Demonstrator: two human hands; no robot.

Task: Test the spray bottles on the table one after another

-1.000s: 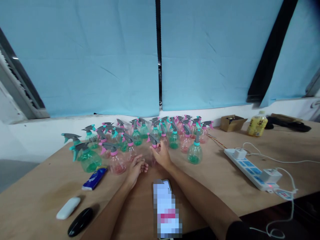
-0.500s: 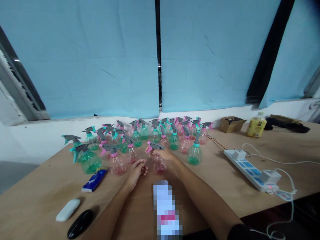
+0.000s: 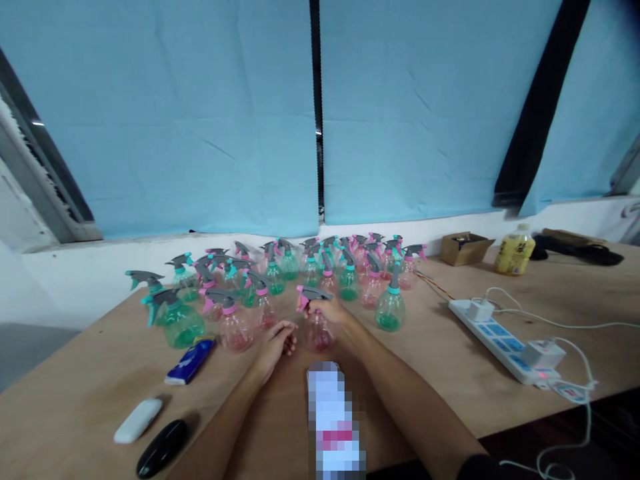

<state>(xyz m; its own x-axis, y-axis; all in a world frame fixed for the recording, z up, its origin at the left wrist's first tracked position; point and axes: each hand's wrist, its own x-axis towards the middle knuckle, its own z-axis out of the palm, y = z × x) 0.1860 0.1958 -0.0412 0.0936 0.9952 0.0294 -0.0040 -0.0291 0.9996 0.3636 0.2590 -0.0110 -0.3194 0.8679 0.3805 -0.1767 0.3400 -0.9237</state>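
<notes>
While the pink bottle (image 3: 319, 331) stands on the desk (image 3: 435, 360) just in front of the crowd of bottles (image 3: 280, 273), the right hand (image 3: 334, 312) has its fingers closed around the neck, under the grey trigger. Just left, the left hand (image 3: 275, 341) rests on the desk, fingers loosely curled, holding nothing. A power strip (image 3: 505, 340) lies well right.

A wooden table (image 3: 450, 360) fills the lower frame. Spray bottles (image 3: 280, 280) crowd its centre. A power strip (image 3: 505, 341) lies right, a blue packet (image 3: 190, 361) lower left.
</notes>
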